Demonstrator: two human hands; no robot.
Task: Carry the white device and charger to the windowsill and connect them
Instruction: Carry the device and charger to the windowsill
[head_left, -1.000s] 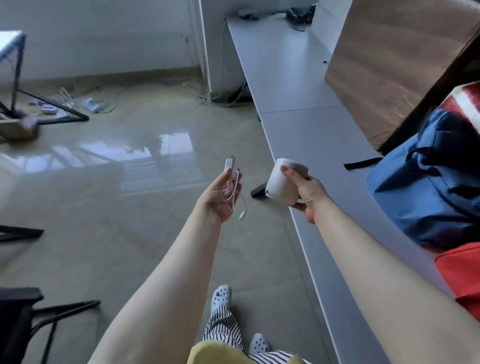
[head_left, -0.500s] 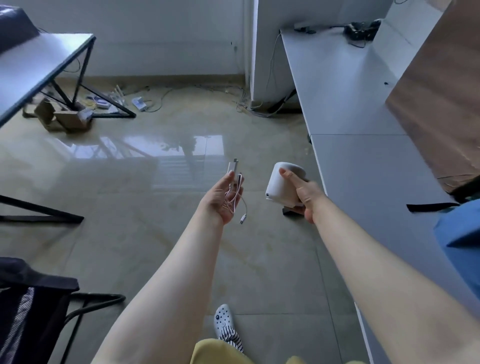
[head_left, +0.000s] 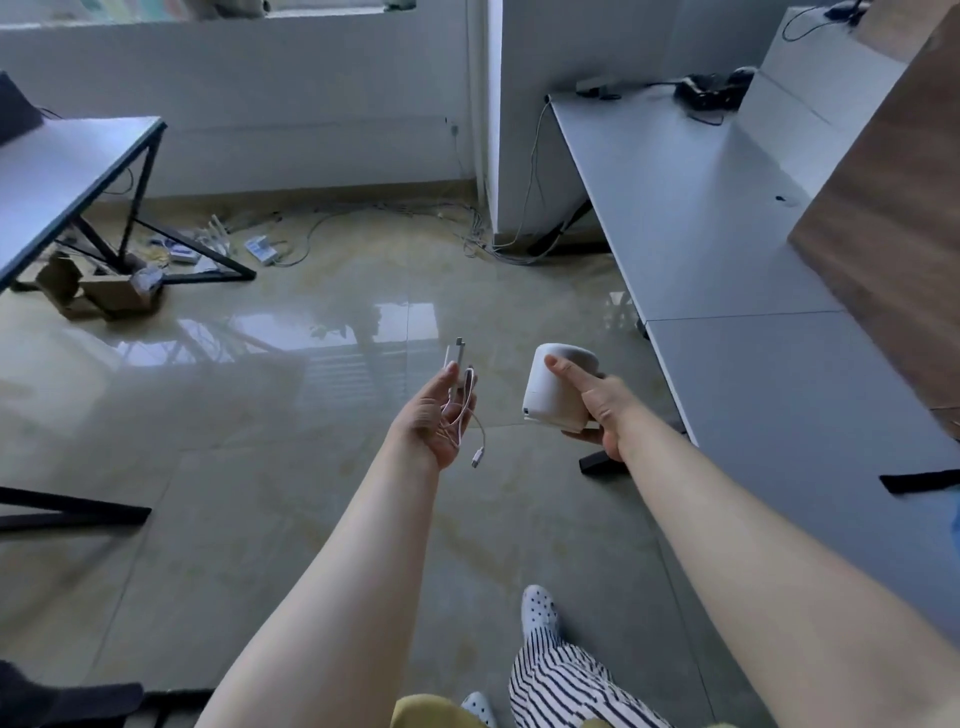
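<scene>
My right hand (head_left: 597, 410) grips a white cylindrical device (head_left: 553, 387), thumb across its side, a small port showing near its lower edge. My left hand (head_left: 434, 415) holds a white charger (head_left: 457, 366) with its thin coiled cable; the cable's plug (head_left: 477, 458) dangles below the palm. Both hands are held out over the glossy tile floor, a short gap between them. A windowsill (head_left: 332, 13) runs along the top edge above a low white wall.
A long grey desk (head_left: 727, 270) runs along the right, with a wooden board (head_left: 893, 234) leaning on it and black gear at its far end. A black-framed table (head_left: 57, 171) stands at left, with cardboard, boxes and loose cables on the floor beyond. A white pillar (head_left: 519, 104) stands ahead.
The view has swung left and lifted: the blue bag has left the frame, the left table and the windowsill have come in. Both hands hold the same things in the same pose.
</scene>
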